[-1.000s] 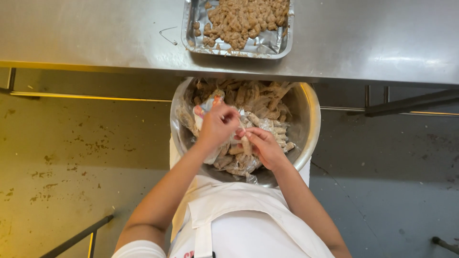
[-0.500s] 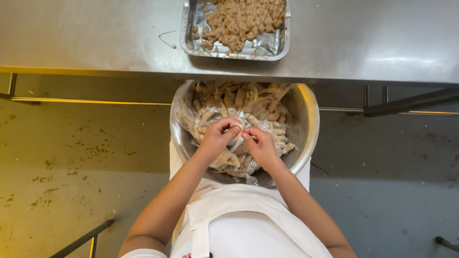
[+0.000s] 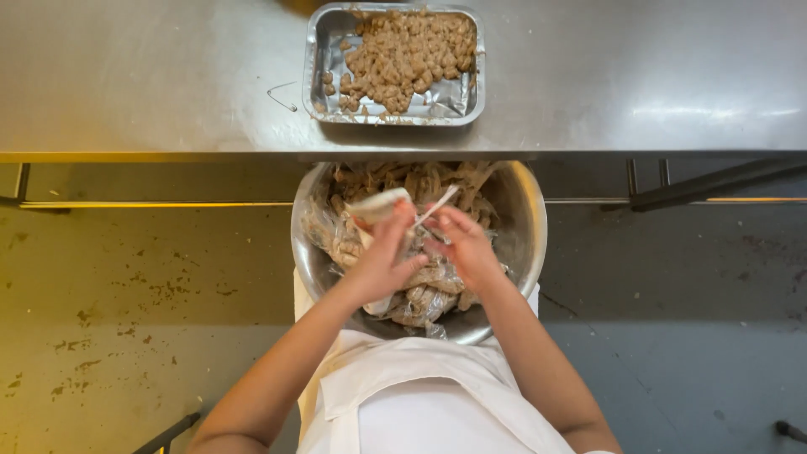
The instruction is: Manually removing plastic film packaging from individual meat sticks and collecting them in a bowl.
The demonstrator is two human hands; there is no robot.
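The left hand (image 3: 382, 261) is closed around a small pale wrapped piece (image 3: 378, 204), lifted just above the contents of the round metal bowl (image 3: 525, 244). The right hand (image 3: 462, 244) pinches a thin strip of clear wrapping (image 3: 435, 206) between thumb and fingertips, pulled taut toward the piece; the two hands work against each other, which fits peeling the wrap away. Whether the strip remains attached to the piece cannot be told.

The bowl sits low in front of the person's white apron (image 3: 420, 395), its far rim tucked under the near edge of the steel counter (image 3: 168, 76). This keeps both hands over the bowl, so loose wrap and pieces fall back into it. The bowl holds many brownish pieces in clear film (image 3: 420, 294).

A foil tray (image 3: 313, 76) of unwrapped brown pieces (image 3: 403, 50) rests on the counter just beyond the bowl, near the near edge, within easy reach.
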